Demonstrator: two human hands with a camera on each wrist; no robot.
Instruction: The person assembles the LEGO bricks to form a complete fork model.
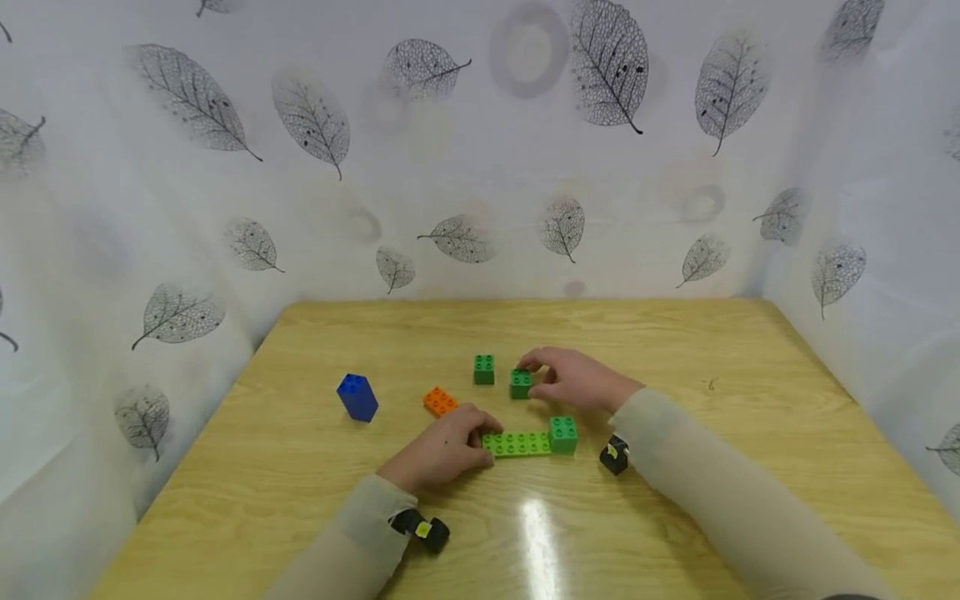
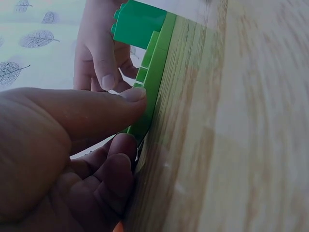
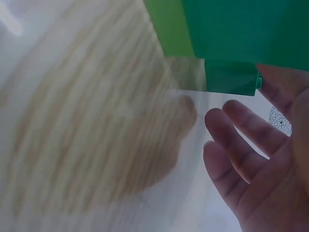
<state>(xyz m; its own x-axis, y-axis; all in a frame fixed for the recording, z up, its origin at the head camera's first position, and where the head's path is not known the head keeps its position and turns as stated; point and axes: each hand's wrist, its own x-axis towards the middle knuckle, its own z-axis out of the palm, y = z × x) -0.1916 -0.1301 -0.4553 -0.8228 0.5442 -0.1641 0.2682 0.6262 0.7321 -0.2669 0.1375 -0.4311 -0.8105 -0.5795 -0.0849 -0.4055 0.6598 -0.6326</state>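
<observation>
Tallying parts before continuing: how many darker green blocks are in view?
3: one block atop the lime strip, a second block at the right hand, a third block left of both, farther back.

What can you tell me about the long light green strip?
The light green strip is thin and looks like shiny plastic, with two rows of round bumps on top. A seam across it suggests two flat pieces set end to end. It lies bumps up on the wooden table, running left to right. A darker green block sits on its right end. The left hand pinches its left end, hiding part of it.
</observation>
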